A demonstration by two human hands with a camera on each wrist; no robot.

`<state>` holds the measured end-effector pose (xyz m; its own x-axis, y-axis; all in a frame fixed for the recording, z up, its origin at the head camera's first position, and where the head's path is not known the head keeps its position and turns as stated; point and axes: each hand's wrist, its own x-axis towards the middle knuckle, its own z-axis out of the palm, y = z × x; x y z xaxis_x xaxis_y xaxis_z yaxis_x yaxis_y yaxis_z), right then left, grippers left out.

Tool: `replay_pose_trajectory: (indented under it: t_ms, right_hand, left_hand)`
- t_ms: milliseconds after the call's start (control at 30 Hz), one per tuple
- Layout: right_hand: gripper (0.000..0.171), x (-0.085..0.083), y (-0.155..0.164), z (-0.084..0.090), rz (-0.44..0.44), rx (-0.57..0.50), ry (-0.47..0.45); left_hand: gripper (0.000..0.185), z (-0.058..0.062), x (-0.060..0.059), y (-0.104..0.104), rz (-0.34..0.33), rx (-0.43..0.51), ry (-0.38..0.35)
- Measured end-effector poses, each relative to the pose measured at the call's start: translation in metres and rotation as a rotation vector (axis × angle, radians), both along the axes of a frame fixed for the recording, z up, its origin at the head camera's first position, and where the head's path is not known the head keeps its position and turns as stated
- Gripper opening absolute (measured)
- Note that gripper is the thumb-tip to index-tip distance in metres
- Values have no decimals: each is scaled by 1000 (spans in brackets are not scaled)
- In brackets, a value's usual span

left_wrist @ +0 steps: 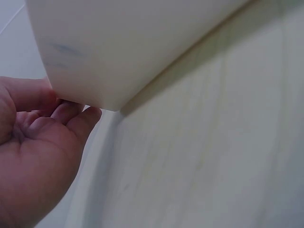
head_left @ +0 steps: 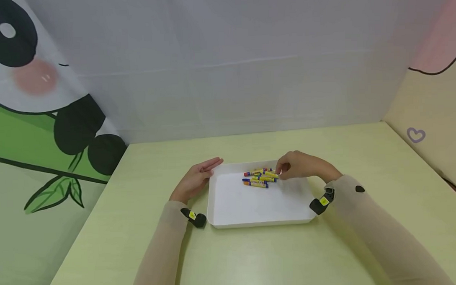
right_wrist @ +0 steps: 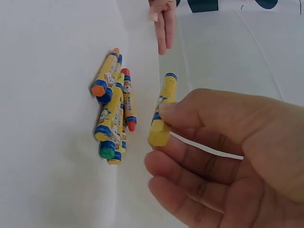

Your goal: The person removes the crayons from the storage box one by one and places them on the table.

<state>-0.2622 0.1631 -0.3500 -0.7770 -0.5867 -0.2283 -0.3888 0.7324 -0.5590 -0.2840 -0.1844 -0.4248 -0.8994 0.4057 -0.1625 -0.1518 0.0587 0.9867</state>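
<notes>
Yellow-wrapped crayons (head_left: 260, 178) lie bunched at the far middle of a white tray (head_left: 253, 208) on the pale green worktop (head_left: 141, 254). Head view: right hand (head_left: 298, 165) reaches over the tray's far right part, fingertips at the bunch; left hand (head_left: 196, 179) lies flat, fingers straight, along the tray's left rim. Step in hand looks like lifting one crayon out of the pile — next move likely calls for carrying it clear of the rim while the left hand steadies the tray. Left wrist view: only the palm and relaxed fingers (left_wrist: 76, 118) touching the tray's outer corner (left_wrist: 109, 71), plus bare worktop; no crayons visible. Right wrist view adds what the head view hides — thumb and forefinger pinch a single yellow crayon (right_wrist: 162, 111), raised apart from the rest; the pile (right_wrist: 113, 104) shows orange, red and green tips, and the left hand's fingertips (right_wrist: 162, 23) rest beyond the rim.
</notes>
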Motion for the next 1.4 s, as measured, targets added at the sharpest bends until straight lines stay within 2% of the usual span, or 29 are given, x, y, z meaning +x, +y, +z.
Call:
replay_pose_trajectory:
  t_ms: [300,567,1033,1400]
  right_hand:
    - [16,-5,22,15,-163,-71,57]
    - [23,-7,47,15,-279,-89,76]
    - [32,-19,100,-14,-381,-101,27]
    - [38,-24,120,-32,-427,-45,4]
  left_hand:
    - [49,4,-4,0,20,8,0]
    - [50,3,-5,1,17,18,2]
    - [49,1,-6,6,38,13,-19]
    - [50,0,-8,5,28,13,-24]
